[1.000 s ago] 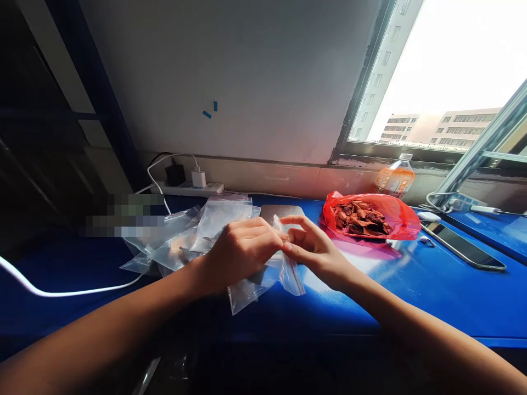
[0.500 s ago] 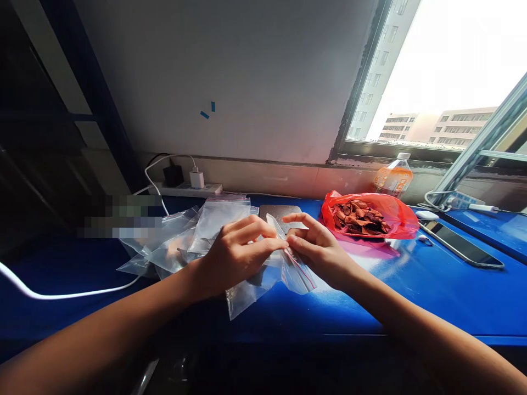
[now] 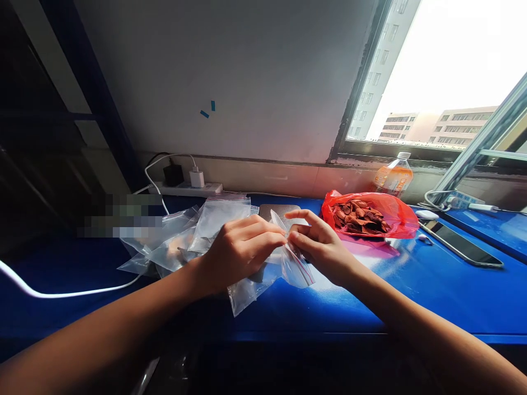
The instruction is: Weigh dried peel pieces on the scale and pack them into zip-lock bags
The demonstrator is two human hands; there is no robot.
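Between my two hands is a clear zip-lock bag with a red line along its seal, held tilted above the blue table. My left hand pinches the bag near its middle, thumb against fingertips. From the other side my right hand grips it between thumb and fingers, the index finger raised and bent. Several more clear plastic bags lie spread under and left of my left hand. Behind the hands, a flat grey item is partly covered by them and the held bag.
Right of my hands sits a red plastic bag holding dried brown-red pieces. A phone and white earphones lie farther right. An orange-labelled bottle stands by the window. A power strip with chargers lies along the wall.
The held bag has tipped slightly and its top edge has shifted a little right. Both hands stay nearly in place, with small finger movements on the bag.
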